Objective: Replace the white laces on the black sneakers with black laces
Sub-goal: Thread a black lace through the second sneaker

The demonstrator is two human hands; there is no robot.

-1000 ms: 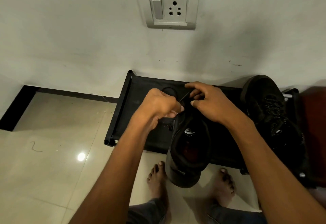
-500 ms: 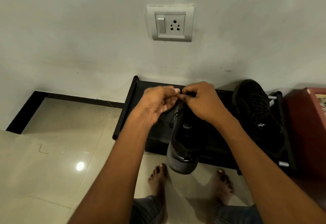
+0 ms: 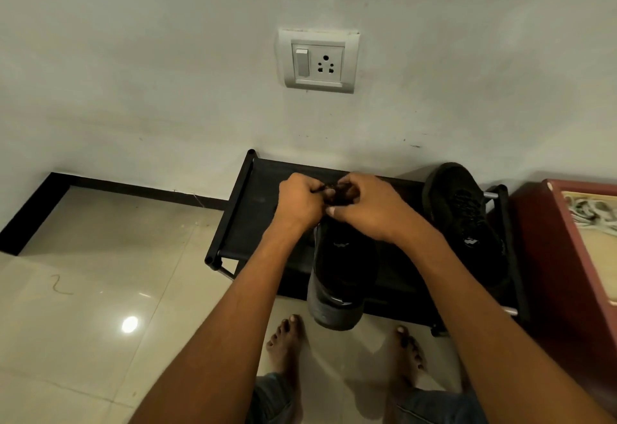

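Note:
A black sneaker (image 3: 340,270) rests on the black shoe rack (image 3: 243,223), its heel hanging over the front edge toward me. Above its lace area my left hand (image 3: 300,201) and my right hand (image 3: 367,205) meet, both pinching the black lace (image 3: 335,188) between the fingertips. The lace shows only as a short dark loop between the thumbs; the rest is hidden by my hands. A second black sneaker (image 3: 464,220) with black laces lies on the rack to the right, toe toward the wall.
The rack stands against a white wall with a switch and socket plate (image 3: 319,61). A red box (image 3: 567,256) holding white laces (image 3: 591,211) sits right of the rack. My bare feet (image 3: 287,340) stand on glossy beige tiles before the rack.
My hands moved closer together and away from me over the shoe, now pinching the lace between both thumbs. The camera view tilted up and back, showing more wall.

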